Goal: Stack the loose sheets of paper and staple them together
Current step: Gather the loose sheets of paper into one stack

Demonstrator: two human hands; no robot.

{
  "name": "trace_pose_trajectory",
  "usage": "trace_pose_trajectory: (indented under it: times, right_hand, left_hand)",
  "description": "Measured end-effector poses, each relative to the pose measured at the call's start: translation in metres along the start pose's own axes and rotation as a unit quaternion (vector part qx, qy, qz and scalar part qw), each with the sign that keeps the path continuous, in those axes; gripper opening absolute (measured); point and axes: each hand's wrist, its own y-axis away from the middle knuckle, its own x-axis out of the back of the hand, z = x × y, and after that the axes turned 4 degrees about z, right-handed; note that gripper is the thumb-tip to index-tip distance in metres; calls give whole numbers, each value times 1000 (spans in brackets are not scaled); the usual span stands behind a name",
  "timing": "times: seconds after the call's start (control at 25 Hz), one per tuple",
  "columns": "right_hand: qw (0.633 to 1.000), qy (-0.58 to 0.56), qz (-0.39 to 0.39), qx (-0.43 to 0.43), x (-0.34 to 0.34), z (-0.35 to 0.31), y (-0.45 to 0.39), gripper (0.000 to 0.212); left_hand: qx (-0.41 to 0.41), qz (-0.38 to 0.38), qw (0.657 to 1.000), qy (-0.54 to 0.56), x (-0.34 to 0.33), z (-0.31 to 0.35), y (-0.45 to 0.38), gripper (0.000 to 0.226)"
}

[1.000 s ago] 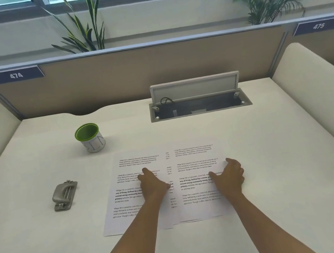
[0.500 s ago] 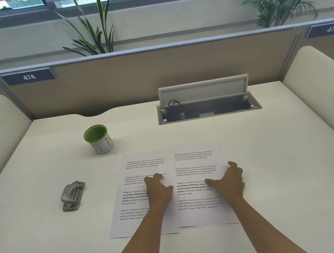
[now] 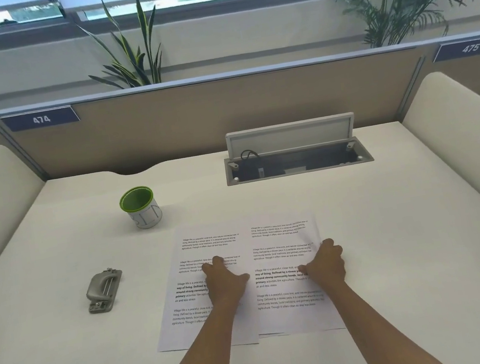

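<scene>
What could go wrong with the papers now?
1. The right hand rests on the right-hand sheets, whose right edge looks lifted and blurred near the fingers; it might crease or slip out of line.
2. The left sheet under the left hand only partly overlaps the others, so stapling now would likely join them crooked.
3. The grey stapler lies apart to the left; letting go to fetch it may let the sheets shift.

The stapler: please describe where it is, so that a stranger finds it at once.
On the cream desk, look left of the printed sheets and nearer than the green-rimmed cup. The stapler lies there alone, the only grey metal object.
</scene>
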Motion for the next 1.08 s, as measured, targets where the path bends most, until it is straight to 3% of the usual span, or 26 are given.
trace_pose_trajectory:
  times: [0.2, 0.32, 0.4, 0.6, 0.72, 0.84, 1.0, 1.08]
  right_hand:
    - [998, 57, 17, 9, 8, 7, -7, 69]
    - [996, -56, 25, 67, 14, 16, -13, 34]
    - [986, -131, 21, 100, 22, 21, -18, 23]
    - [959, -234, 69, 147, 49, 28, -29, 16]
    - [940, -305, 103, 111, 56, 35, -36, 17]
    - [924, -356, 130, 52, 48, 37, -39, 24]
    - [938, -328, 56, 100, 12, 11, -13, 28]
    - [945, -293, 14, 145, -9, -1, 1, 19]
  left_hand:
    - [1, 1, 1000, -2, -1, -2, -2, 70]
    - [1, 0, 1000, -6, -2, -4, -4, 72]
    - [4, 3, 1000, -9, -3, -5, -6, 74]
    - [49, 40, 994, -85, 11, -7, -12, 75]
    - [90, 104, 982, -129, 35, -23, -25, 82]
    - [134, 112, 977, -125, 52, -37, -36, 100]
    - [163, 86, 977, -105, 57, -42, -38, 105]
    - [165, 82, 979, -91, 59, -46, -37, 101]
